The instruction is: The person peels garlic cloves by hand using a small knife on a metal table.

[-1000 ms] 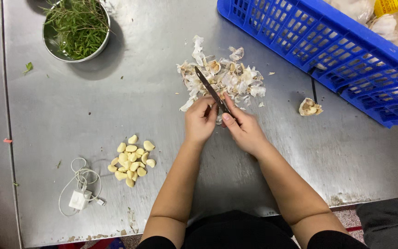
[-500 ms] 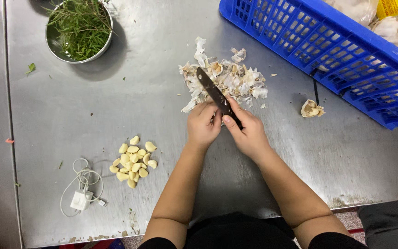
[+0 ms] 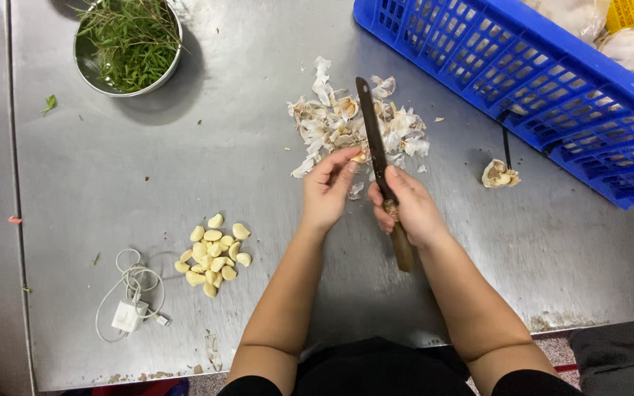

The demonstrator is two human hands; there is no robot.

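Against knife (image 3: 373,139), small pale garlic clove (image 3: 361,156)

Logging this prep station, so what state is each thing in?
Dark-bladed knife: gripped by right hand, blade over skins.
Garlic clove: pinched by left hand.
Pale peeled cloves: heaped.
Round metal bowl: holds green herbs.
White charger cable: coiled.
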